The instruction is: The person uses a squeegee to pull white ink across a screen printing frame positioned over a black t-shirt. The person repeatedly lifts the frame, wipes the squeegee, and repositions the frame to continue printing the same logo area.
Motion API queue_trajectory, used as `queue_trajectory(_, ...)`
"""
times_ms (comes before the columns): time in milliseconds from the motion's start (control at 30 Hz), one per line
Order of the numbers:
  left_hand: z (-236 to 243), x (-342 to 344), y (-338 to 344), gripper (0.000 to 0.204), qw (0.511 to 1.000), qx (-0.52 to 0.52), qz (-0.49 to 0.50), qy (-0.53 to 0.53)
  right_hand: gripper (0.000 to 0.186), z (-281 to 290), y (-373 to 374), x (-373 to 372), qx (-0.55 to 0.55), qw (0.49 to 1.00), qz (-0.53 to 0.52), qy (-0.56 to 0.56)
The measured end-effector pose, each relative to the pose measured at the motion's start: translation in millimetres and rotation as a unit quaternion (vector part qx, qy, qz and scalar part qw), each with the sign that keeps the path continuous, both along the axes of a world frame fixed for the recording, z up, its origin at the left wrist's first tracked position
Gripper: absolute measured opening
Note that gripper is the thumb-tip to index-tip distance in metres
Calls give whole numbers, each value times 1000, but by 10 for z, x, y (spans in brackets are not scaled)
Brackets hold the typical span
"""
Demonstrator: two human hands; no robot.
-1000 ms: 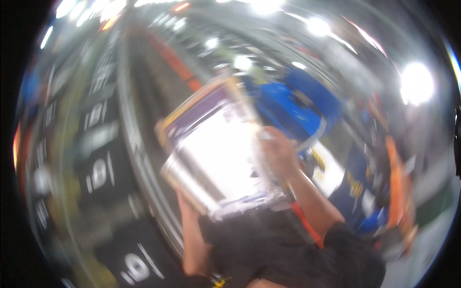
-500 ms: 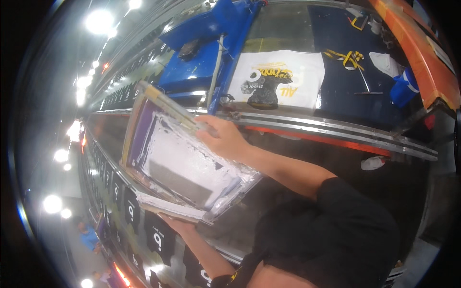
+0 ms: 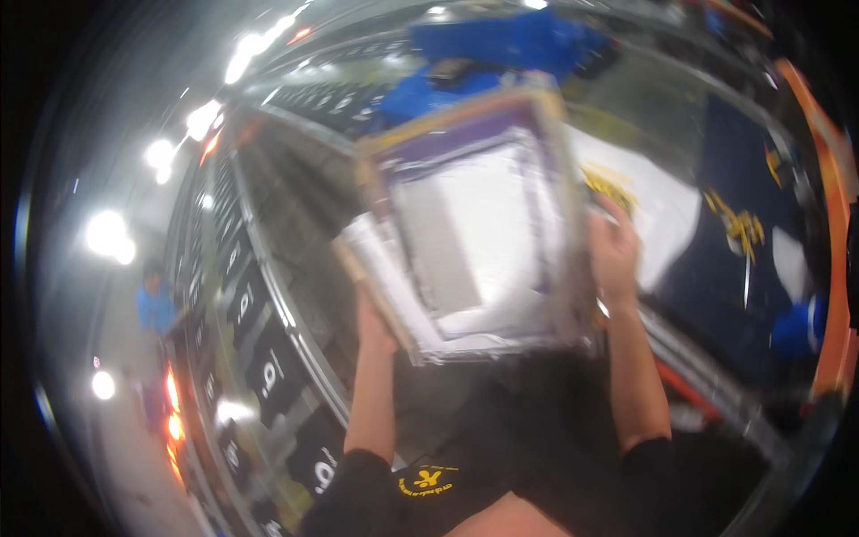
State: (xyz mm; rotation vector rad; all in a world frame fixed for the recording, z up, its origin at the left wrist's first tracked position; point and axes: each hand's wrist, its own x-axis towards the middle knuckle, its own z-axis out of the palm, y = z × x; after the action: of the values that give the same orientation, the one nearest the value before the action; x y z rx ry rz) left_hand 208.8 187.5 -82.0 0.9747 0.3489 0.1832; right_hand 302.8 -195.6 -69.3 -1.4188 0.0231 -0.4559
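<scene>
I hold up a screen printing frame (image 3: 565, 170) in front of me, its rim wooden and its mesh purple at the far end. White ink covers most of the mesh, beside a greyish strip. A white, ink-smeared squeegee (image 3: 386, 285) leans slantwise along its left side. My left hand (image 3: 374, 324) is closed at the lower left, under the squeegee and frame edge; its fingers are mostly hidden behind them. My right hand (image 3: 616, 255) grips the frame's right side, its fingers blurred by motion.
Left of me runs a long table with rows of black printed pieces (image 3: 268, 371). On the right table lie a white printed sheet (image 3: 676, 219), yellow straps (image 3: 738, 224) and a blue object (image 3: 796, 329). An orange beam (image 3: 832, 179) stands beyond; a blue-clad person (image 3: 155, 304) is far left.
My view has swung left, toward the aisle. The frame has turned more upright before me, and my right hand has moved from its top edge region to its right side.
</scene>
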Motion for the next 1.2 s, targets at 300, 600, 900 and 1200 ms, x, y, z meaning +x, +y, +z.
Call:
queue_trajectory(300,-542,1778,-550,83,968,-28,-226,106,29,-678,-1398,547,-48,961,-241,131)
queue_trajectory(600,-508,2860,-1526,83,872,-93,-468,109,32,-410,-1896,-238,-33,890,-415,184)
queue_trajectory(900,-819,3943,-1855,85,865,-55,-482,128,32,-957,-1861,357,16,888,-420,184)
queue_trajectory(1200,-1333,4505,-1934,74,871,-34,-469,142,30,-1834,-1898,1152,36,885,-417,202)
